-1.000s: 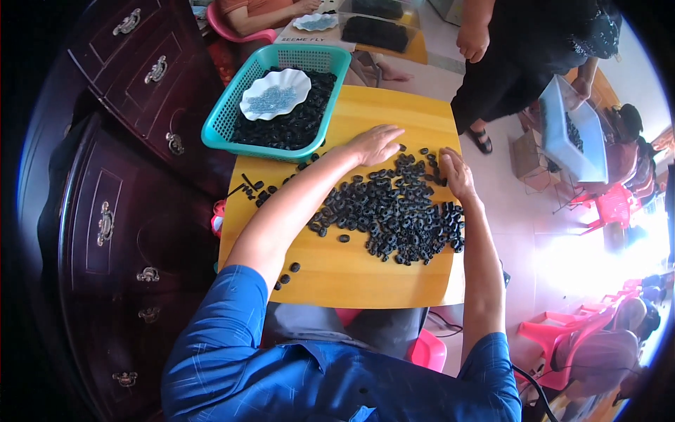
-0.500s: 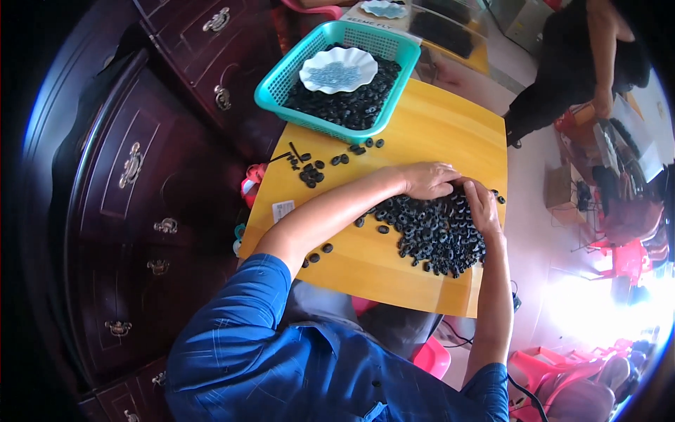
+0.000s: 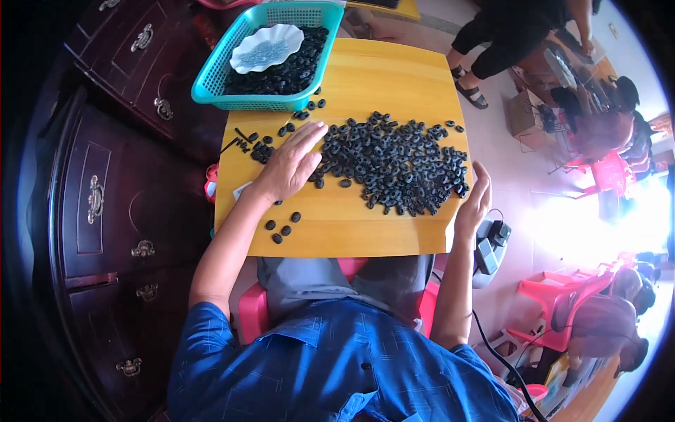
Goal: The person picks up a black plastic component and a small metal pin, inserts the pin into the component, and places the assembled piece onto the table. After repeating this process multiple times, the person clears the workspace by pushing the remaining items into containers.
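Note:
A wide heap of small black oval pieces with holes (image 3: 401, 165) is spread over the yellow tabletop (image 3: 394, 77). At the heap's left edge is my left hand (image 3: 292, 165), open, its fingers stretched out and nothing held. My right hand (image 3: 476, 200) stands at the table's right edge, beside the heap, fingers extended and holding nothing visible. A few black pieces (image 3: 283, 231) lie apart near the front left. More loose pieces (image 3: 264, 151) and some thin black sticks (image 3: 239, 138) lie left of my left hand.
A green basket (image 3: 211, 81) of black pieces stands at the far left, with a white wavy-rimmed dish (image 3: 285, 35) of small clear bits on top. Dark drawers (image 3: 133, 190) flank the left. Another person (image 3: 492, 42) stands beyond the far right corner, near a cardboard box (image 3: 527, 119).
My hands have parted: the left moved left and nearer, the right dropped to the table's right edge. The heap now spreads farther left. The whole view has shifted.

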